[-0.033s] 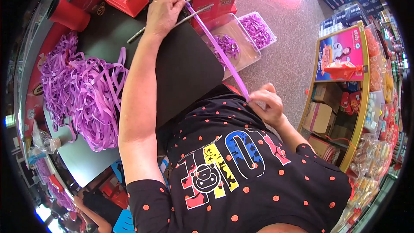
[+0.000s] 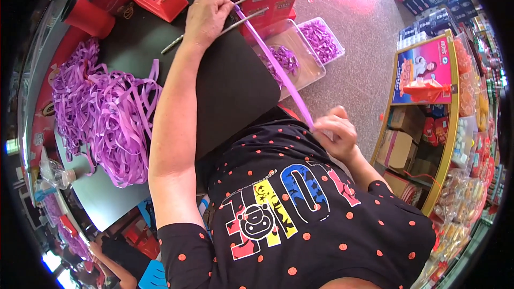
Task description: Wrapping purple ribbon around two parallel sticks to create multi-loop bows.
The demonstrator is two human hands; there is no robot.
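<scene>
A purple ribbon is stretched taut between my hands, slanting over the table's right edge. Its upper end is pinched by my left hand, beside two thin metal rods. The rods' tips stick out past my fingers, and one rod's other end shows left of my wrist. How the ribbon sits against the rods is too small to tell. At the ribbon's lower end, close to my shirt, the fingers of my right hand are closed on it. A large heap of loose purple ribbon lies left of my left forearm.
Beyond the dark table, a clear plastic bin and a smaller clear box hold short purple pieces. A red tape dispenser and a red cup stand at the far left. Shelves line the right.
</scene>
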